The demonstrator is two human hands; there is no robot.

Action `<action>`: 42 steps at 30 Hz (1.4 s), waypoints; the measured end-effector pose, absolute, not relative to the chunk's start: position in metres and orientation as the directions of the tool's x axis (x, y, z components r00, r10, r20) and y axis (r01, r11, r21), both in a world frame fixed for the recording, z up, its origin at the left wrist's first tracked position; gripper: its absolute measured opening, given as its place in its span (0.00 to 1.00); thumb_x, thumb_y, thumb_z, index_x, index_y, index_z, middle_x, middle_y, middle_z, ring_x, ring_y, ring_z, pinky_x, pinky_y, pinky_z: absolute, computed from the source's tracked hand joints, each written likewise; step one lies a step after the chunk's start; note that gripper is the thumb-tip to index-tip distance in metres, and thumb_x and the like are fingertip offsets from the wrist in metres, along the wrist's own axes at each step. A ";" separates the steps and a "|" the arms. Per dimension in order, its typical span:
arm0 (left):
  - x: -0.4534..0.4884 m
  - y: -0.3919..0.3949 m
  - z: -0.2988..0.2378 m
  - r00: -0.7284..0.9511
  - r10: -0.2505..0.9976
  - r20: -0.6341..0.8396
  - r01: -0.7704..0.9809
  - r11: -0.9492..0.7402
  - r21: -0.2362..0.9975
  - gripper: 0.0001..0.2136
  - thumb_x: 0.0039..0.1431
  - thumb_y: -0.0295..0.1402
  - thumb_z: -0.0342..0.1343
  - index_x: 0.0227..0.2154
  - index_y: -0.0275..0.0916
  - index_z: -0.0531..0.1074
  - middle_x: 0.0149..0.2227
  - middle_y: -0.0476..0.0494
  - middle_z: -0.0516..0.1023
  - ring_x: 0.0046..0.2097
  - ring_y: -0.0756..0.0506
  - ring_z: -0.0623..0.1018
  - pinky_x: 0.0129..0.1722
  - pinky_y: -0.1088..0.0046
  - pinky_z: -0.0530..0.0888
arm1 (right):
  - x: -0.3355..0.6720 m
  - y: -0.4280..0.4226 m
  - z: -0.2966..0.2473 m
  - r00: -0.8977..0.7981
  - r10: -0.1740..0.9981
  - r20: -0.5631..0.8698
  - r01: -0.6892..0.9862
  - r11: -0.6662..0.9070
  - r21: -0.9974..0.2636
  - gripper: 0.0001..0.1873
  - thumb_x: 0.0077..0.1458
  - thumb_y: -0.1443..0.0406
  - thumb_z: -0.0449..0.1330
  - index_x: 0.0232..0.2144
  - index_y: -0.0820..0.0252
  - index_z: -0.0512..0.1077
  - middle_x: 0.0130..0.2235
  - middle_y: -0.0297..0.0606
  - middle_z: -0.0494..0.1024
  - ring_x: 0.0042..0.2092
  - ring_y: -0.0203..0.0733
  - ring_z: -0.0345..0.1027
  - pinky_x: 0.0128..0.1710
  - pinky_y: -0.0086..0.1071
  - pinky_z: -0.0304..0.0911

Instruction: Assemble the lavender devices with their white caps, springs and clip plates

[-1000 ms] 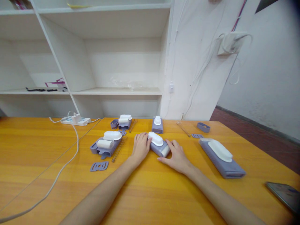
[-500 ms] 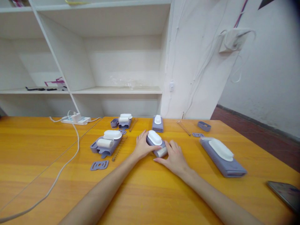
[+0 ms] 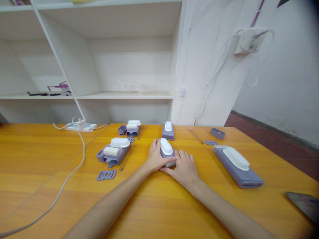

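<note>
A purple-grey plastic case (image 3: 168, 154) with a white oval piece (image 3: 166, 147) on top sits on the table between my two hands. My left hand (image 3: 157, 157) is wrapped round its left side, with the thumb across the near end. My right hand (image 3: 183, 167) grips its near right corner between thumb and fingers. Just below my left thumb a strip of a pale cylinder (image 3: 171, 164) shows; the rest is hidden. To the left lies a similar case (image 3: 117, 156) with a white cylinder (image 3: 112, 151) on it, beside a coil spring (image 3: 127, 156) and a flat slotted plate (image 3: 106, 175).
More cases stand at the back (image 3: 168, 132), back left (image 3: 133, 131) and right (image 3: 239, 169). A purple-grey ring part (image 3: 217, 133) and another spring (image 3: 196, 135) lie at the back right. A phone (image 3: 302, 204) rests near the right edge. A white cable (image 3: 72, 174) crosses the left side.
My left thumb has moved right across the case's near end, and less of the pale cylinder shows. The case is turned slightly, still held by both hands.
</note>
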State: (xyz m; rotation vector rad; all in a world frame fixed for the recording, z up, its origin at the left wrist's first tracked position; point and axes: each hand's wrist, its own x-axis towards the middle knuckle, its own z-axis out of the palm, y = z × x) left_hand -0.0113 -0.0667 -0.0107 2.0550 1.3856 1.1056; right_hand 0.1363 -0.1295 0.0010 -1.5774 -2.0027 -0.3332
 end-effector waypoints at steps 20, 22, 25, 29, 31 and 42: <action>-0.039 -0.068 0.045 0.255 0.952 0.171 0.937 -0.287 0.200 0.21 0.51 0.35 0.49 0.50 0.44 0.63 0.45 0.38 0.70 0.49 0.36 0.69 0.45 0.56 0.64 | 0.228 -0.051 -0.009 0.193 0.833 0.519 0.981 -0.171 -0.090 0.29 0.55 0.57 0.50 0.53 0.71 0.60 0.52 0.59 0.60 0.55 0.57 0.53 0.52 0.43 0.47; -0.041 -0.069 0.044 0.221 0.940 0.261 0.960 -0.258 0.113 0.21 0.52 0.28 0.46 0.51 0.44 0.62 0.44 0.37 0.70 0.48 0.37 0.69 0.45 0.56 0.64 | 0.235 -0.040 -0.008 0.263 0.836 0.481 0.963 -0.255 -0.085 0.30 0.54 0.55 0.50 0.55 0.68 0.58 0.53 0.59 0.59 0.56 0.59 0.51 0.52 0.46 0.46; -0.042 -0.068 0.039 0.202 0.923 0.328 0.977 -0.215 0.004 0.22 0.53 0.22 0.43 0.51 0.42 0.62 0.42 0.37 0.71 0.46 0.38 0.70 0.47 0.54 0.61 | 0.241 -0.028 -0.003 0.350 0.875 0.334 0.937 -0.333 -0.109 0.29 0.55 0.53 0.48 0.54 0.64 0.60 0.51 0.58 0.62 0.54 0.60 0.55 0.49 0.48 0.48; -0.045 -0.063 0.032 0.220 0.897 0.383 0.976 -0.201 -0.089 0.24 0.53 0.20 0.42 0.54 0.39 0.59 0.41 0.36 0.73 0.45 0.39 0.71 0.51 0.51 0.56 | 0.238 -0.026 -0.001 0.310 0.937 0.163 0.949 -0.292 -0.121 0.27 0.56 0.52 0.45 0.46 0.66 0.68 0.46 0.56 0.68 0.51 0.58 0.58 0.47 0.47 0.51; -0.047 -0.060 0.030 0.207 0.889 0.409 0.978 -0.177 -0.109 0.22 0.55 0.20 0.41 0.54 0.38 0.59 0.40 0.36 0.73 0.44 0.40 0.72 0.51 0.50 0.55 | 0.228 -0.036 -0.003 0.267 0.947 0.181 0.962 -0.250 -0.110 0.26 0.56 0.52 0.46 0.44 0.65 0.69 0.47 0.54 0.68 0.52 0.56 0.57 0.47 0.45 0.52; -0.035 -0.077 0.038 0.273 0.780 0.563 0.962 -0.230 -0.148 0.17 0.58 0.25 0.40 0.50 0.36 0.63 0.42 0.35 0.69 0.45 0.39 0.67 0.47 0.57 0.60 | 0.152 -0.131 0.016 -0.173 0.907 0.384 0.974 0.215 -0.069 0.20 0.61 0.61 0.42 0.51 0.54 0.64 0.44 0.44 0.70 0.46 0.47 0.61 0.45 0.39 0.50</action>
